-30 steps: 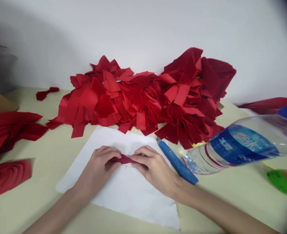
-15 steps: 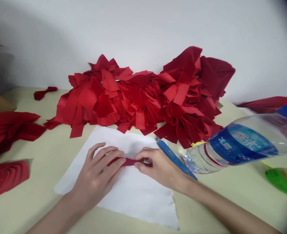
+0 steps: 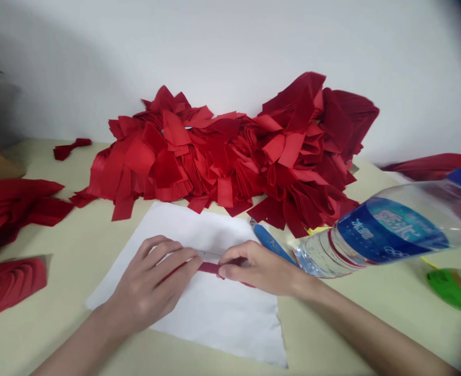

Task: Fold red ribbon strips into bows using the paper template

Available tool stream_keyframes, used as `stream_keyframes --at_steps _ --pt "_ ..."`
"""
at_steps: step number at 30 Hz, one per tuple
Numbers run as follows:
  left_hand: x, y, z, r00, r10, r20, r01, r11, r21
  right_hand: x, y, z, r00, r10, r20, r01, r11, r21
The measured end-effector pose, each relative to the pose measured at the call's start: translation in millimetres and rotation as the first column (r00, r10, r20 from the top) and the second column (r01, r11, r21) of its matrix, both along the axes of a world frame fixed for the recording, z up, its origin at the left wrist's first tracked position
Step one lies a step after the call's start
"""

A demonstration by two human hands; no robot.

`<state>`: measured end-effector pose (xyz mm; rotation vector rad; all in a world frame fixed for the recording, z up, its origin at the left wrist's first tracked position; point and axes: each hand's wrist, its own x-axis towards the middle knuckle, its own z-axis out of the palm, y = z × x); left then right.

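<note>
A narrow strip of red cloth or ribbon (image 3: 209,268), seemingly folded, spans the gap between my two hands over a sheet of white paper (image 3: 222,318). My left hand (image 3: 154,279) is closed over the strip's left part, which shows between its fingers. On the other side, my right hand (image 3: 260,266) pinches the strip between thumb and index finger; most of that end is covered. A faint drawn line shows on the paper just above the strip. Right behind my right hand lies a blue utility knife (image 3: 273,244), partly hidden by it.
A big heap of red ribbon pieces (image 3: 222,156) lies along the wall. More red ribbon stacks (image 3: 13,284) are at the left, with a small bow-shaped piece (image 3: 71,149) behind. On the right are a tilted plastic water bottle (image 3: 391,230) and a green object (image 3: 456,290).
Both hands have come slightly nearer to me with the red strip, baring the line on the paper. The strip looks narrower, and my right hand covers more of the knife.
</note>
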<state>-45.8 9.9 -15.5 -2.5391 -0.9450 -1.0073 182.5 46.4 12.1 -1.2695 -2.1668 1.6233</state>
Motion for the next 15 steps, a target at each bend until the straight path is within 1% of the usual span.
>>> stream_keyframes --at_steps 3,4,5,6,7,8,10,11,13,15 --pt "3 1 0.2 0.995 -0.025 0.098 0.041 0.986 -0.16 2 3 2.6 0.999 0.034 0.0 -0.034 0.999 -0.04" --pt "4 1 0.9 0.99 -0.019 0.14 0.052 0.97 -0.237 2 3 4.4 0.999 0.047 -0.007 -0.047 0.998 -0.045" --pt "4 0 2.1 0.982 0.011 0.187 0.054 0.94 -0.337 3 4 6.3 0.998 0.063 -0.019 -0.064 0.997 -0.051" --pt "4 0 3.8 0.971 0.065 0.23 0.048 0.889 -0.455 4 5 8.2 0.996 0.081 -0.034 -0.084 0.995 -0.062" --pt "5 0 6.0 0.957 0.139 0.256 0.038 0.813 -0.581 5 6 9.8 0.994 0.099 -0.054 -0.103 0.991 -0.081" --pt "5 0 8.4 0.941 0.214 0.261 0.029 0.719 -0.694 6 6 11.2 0.991 0.112 -0.073 -0.119 0.987 -0.103" --pt "6 1 13.2 0.922 0.313 0.228 0.026 0.538 -0.843 8 7 12.9 0.989 0.122 -0.085 -0.134 0.979 -0.151" --pt "6 1 15.1 0.92 0.329 0.213 0.034 0.475 -0.879 8 7 13.4 0.99 0.12 -0.078 -0.132 0.976 -0.173" --pt "6 2 17.7 0.922 0.334 0.199 0.054 0.396 -0.916 9 7 14.0 0.99 0.12 -0.071 -0.133 0.965 -0.224" --pt "6 3 18.7 0.923 0.333 0.193 0.07 0.348 -0.935 9 7 14.2 0.987 0.127 -0.1 -0.15 0.95 -0.273"
